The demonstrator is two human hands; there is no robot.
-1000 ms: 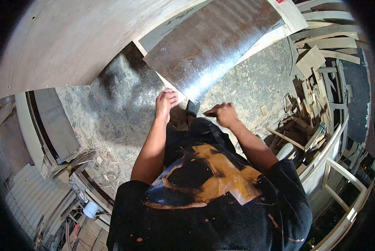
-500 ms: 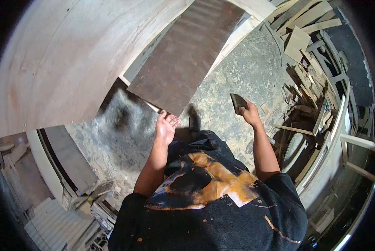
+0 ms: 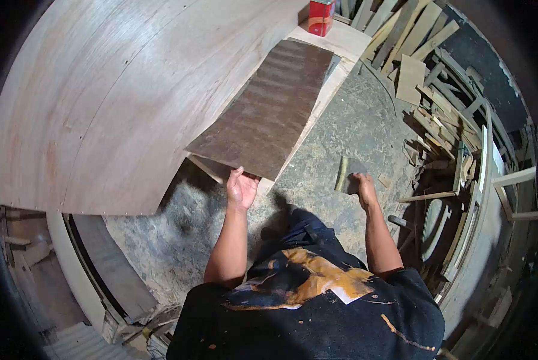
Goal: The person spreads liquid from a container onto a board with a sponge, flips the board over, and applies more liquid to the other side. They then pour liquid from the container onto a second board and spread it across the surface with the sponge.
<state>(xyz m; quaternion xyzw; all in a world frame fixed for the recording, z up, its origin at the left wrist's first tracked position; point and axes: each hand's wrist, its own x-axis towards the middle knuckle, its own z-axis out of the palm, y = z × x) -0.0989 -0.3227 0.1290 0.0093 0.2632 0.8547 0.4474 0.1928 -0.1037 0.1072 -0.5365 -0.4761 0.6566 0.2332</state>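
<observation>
A dark brown sheet (image 3: 266,105) lies slanted over a pale wooden frame (image 3: 317,114). My left hand (image 3: 243,188) grips the sheet's near edge, thumb on top and fingers curled beneath it. Off to the right, over the floor, my right hand (image 3: 365,191) is closed on a small flat scraper (image 3: 342,174), whose yellowish edge faces left. The scraper does not touch the sheet.
A large pale plywood panel (image 3: 113,108) fills the upper left. On the frame's far end stands a red can (image 3: 321,18). Scrap wood (image 3: 443,120) is piled along the right. Long curved boards (image 3: 86,258) lie at lower left.
The view has shifted, bringing the red can into sight. My right hand has turned the scraper so its edge shows. My left hand stays at the sheet's near edge.
</observation>
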